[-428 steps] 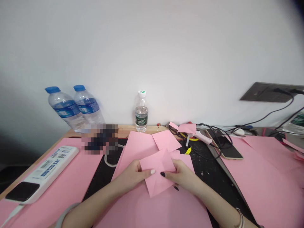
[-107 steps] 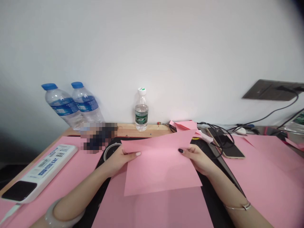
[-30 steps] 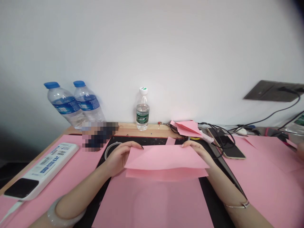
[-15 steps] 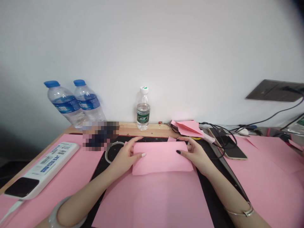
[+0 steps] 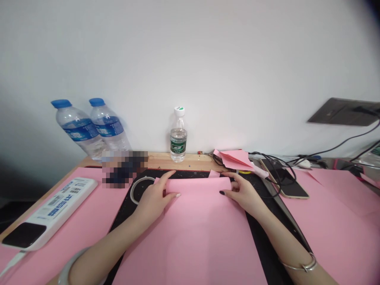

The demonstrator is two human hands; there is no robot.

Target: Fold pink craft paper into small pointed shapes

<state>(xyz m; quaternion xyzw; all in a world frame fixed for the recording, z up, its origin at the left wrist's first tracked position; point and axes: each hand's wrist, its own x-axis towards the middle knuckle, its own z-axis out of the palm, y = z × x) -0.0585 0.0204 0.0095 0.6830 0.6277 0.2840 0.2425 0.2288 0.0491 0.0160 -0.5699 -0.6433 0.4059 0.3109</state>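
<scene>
A large sheet of pink paper [image 5: 192, 233] lies in front of me on a black mat [image 5: 258, 233], its far edge curled up into a rounded fold. At the left end of that fold, my left hand [image 5: 154, 200] grips the paper, thumb on top and index finger stretched past the edge. My right hand [image 5: 243, 194] holds the right end, the thumb resting on the near side and the other fingers curled at the paper's end. Fingertips behind the fold are partly hidden. Beside my left hand lies a pale ring-shaped roll [image 5: 134, 194], partly covered.
A small water bottle [image 5: 178, 146] stands by the wall, with two larger bottles [image 5: 80, 128] leaning at left. A white power-bank-like device [image 5: 56, 211] rests on pink paper. At right are folded pink pieces [image 5: 234, 159], black cables [image 5: 279, 174] and a phone [image 5: 286, 182].
The folded flap's loose near edge, which lay across the sheet, no longer shows; a narrower rounded fold remains at the far edge. Both hands keep their hold, close to where they were.
</scene>
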